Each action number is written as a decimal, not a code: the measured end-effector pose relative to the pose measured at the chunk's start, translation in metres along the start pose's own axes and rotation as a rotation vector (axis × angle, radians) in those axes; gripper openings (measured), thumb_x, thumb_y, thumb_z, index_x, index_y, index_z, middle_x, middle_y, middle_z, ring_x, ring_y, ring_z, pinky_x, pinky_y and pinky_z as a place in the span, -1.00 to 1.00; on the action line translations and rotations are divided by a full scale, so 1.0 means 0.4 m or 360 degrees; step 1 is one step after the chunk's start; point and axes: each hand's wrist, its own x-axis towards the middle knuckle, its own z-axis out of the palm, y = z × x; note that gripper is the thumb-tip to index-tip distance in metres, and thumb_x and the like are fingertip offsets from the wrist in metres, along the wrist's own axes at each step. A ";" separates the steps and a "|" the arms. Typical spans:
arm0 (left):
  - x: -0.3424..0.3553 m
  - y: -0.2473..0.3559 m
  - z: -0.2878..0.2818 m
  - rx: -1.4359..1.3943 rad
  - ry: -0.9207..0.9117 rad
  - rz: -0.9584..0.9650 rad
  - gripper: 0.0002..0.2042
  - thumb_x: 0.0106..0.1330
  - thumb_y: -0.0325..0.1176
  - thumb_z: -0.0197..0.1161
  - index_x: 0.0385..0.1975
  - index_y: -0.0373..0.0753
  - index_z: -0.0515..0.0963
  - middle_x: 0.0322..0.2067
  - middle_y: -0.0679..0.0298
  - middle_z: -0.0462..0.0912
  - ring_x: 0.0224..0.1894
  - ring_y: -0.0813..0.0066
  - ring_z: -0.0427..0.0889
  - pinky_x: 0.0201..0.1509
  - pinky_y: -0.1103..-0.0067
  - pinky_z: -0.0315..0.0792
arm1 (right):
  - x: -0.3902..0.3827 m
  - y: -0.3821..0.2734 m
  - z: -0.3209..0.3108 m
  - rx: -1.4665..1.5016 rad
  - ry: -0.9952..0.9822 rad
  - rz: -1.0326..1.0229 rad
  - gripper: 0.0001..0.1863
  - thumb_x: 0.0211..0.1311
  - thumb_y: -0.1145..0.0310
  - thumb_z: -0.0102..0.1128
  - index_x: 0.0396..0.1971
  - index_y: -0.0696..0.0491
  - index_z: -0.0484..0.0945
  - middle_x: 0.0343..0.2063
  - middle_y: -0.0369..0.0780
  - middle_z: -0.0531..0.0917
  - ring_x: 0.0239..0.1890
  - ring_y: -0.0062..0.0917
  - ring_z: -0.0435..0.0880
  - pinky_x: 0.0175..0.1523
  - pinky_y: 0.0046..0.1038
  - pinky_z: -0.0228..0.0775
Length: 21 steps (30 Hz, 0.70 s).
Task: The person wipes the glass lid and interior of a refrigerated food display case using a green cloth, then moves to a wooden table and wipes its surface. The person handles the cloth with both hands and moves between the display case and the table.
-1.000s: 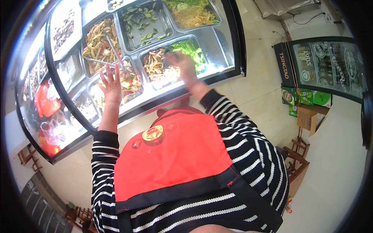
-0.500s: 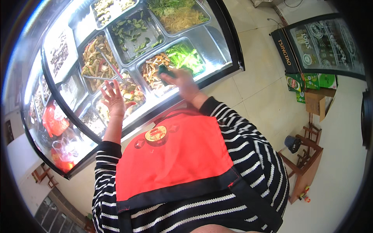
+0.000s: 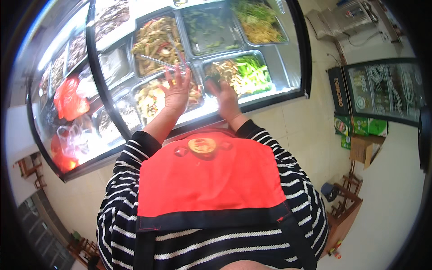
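Note:
My right hand is closed on a small dark green thing, perhaps a folded cloth or pad. It is over the near left side of a metal tray of brown strips and chopped green vegetables. My left hand is spread open above a tray of pale mixed food, its fingertips close to metal tongs. The tongs lie across a tray of brownish mixed dish. Whether my left fingers touch them, I cannot tell.
A black-framed lit display case surrounds the trays. Red plastic bags are at its left. On the right are a drinks fridge, a cardboard box and a wooden chair.
The view has shifted, so the case appears farther right. My hands are nearer each other, and the dark green thing has moved left toward the tray's edge.

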 end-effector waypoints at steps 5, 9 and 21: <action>-0.139 -0.213 0.020 -0.0346 0.0256 0.0071 0.09 -0.04 -0.06 0.63 0.51 -0.05 0.09 0.56 0.02 -0.18 0.58 -0.20 -0.20 0.51 -0.02 0.04 | 0.056 0.056 -0.060 -0.0449 -0.0007 -0.0172 -0.30 0.14 0.65 0.13 0.31 -0.19 0.52 -0.04 -0.10 0.57 0.04 -0.15 0.56 0.12 -0.20 0.45; -0.281 -0.366 0.071 -0.0176 0.0010 -0.0437 0.24 -0.15 0.02 0.68 0.56 0.00 -0.02 0.57 0.05 -0.22 0.56 -0.25 -0.18 0.52 -0.01 0.03 | 0.163 0.257 -0.235 -0.0894 0.0731 0.0660 -0.28 0.14 0.64 0.15 0.37 -0.09 0.40 -0.04 0.00 0.61 -0.07 -0.07 0.56 0.04 -0.12 0.40; -0.331 -0.415 0.113 -0.0291 0.0046 -0.0330 0.24 -0.12 0.05 0.65 0.57 0.06 -0.07 0.58 0.07 -0.23 0.58 -0.17 -0.19 0.58 0.07 -0.02 | 0.158 -0.279 0.243 -0.0391 -0.0465 -0.1025 -0.31 0.09 0.53 0.17 0.25 -0.39 0.57 -0.06 -0.14 0.61 -0.02 -0.23 0.62 0.03 -0.23 0.45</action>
